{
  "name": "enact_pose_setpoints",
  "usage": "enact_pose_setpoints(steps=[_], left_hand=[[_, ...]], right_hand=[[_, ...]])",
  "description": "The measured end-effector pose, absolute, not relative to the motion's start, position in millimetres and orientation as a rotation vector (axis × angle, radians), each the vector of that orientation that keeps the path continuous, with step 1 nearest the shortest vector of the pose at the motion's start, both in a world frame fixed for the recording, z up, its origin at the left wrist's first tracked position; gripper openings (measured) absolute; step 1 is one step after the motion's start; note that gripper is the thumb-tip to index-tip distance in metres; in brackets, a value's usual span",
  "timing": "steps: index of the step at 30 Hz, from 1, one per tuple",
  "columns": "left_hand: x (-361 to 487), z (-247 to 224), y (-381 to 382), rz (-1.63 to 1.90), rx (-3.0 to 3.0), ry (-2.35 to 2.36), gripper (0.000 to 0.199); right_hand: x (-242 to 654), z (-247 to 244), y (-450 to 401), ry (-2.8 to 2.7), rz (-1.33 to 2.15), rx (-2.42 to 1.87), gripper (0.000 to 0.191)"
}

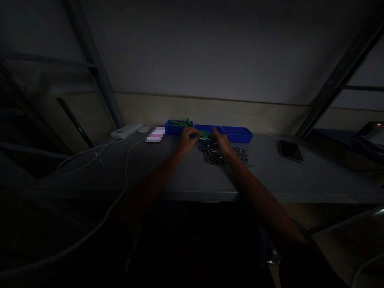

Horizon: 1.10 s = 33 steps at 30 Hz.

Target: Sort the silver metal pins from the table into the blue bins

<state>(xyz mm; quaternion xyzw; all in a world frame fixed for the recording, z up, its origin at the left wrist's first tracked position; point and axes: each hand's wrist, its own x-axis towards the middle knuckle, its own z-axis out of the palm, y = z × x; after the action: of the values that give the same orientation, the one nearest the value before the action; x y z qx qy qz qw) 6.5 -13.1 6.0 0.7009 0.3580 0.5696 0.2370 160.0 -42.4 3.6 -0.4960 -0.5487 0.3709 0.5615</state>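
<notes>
Both hands meet at a small green packet in front of the middle blue bin. My left hand is closed on the packet's left side, and my right hand is closed at its right side. Beneath and around my right hand lies a pile of small dark metal parts on the grey table. Green packets fill the left blue bin. The right blue bin stands beyond the pile. The view is dim, so fine detail of the fingers is hard to tell.
On the grey table, a white power bank with a pale cable lies at the left, beside a blurred pink-and-white object. A dark phone lies at the right. Metal posts rise behind.
</notes>
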Motion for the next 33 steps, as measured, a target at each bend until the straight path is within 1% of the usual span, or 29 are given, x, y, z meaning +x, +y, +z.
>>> enact_pose_setpoints(steps=[3,8,14,18,20,22,24,27,30,31,33], left_hand=[[6.3,4.1,-10.3,1.58,1.959,1.021,0.025],[4.3,0.2,-5.9,1.52,1.891,1.111,0.02],[4.4,3.7,-10.7,1.343,1.606,1.164,0.017],[4.5,8.5,-12.7,1.165,1.384,1.214,0.046],[4.5,11.2,-13.2,1.12,1.325,1.186,0.05],[5.0,13.6,-14.0,1.123,1.275,1.12,0.044],[5.8,15.2,-15.6,1.154,1.248,1.042,0.034],[7.0,15.1,-18.4,1.21,1.335,1.01,0.021],[7.8,12.0,-20.6,1.282,1.682,1.093,0.018],[8.1,10.7,-21.2,1.315,1.823,1.117,0.018],[8.8,8.5,-22.7,1.376,2.061,1.127,0.022]], right_hand=[[158.8,3.2,-43.2,-1.319,0.834,-1.164,0.036],[156.8,4.2,-44.9,-1.301,0.766,-1.166,0.023],[158.9,1.4,-42.3,-1.423,0.599,-1.145,0.016],[157.6,-0.7,-43.5,-1.593,0.439,-1.124,0.018],[156.5,-0.6,-44.9,-1.648,0.361,-1.15,0.02],[156.1,-0.3,-45.8,-1.672,0.295,-1.184,0.024],[156.3,-0.3,-45.9,-1.661,0.267,-1.214,0.028],[156.9,-0.8,-44.8,-1.607,0.318,-1.224,0.029],[156.4,-0.4,-44.0,-1.527,0.408,-1.188,0.023],[156.0,0.1,-44.1,-1.488,0.428,-1.19,0.026],[155.6,1.7,-44.4,-1.393,0.459,-1.221,0.037]])
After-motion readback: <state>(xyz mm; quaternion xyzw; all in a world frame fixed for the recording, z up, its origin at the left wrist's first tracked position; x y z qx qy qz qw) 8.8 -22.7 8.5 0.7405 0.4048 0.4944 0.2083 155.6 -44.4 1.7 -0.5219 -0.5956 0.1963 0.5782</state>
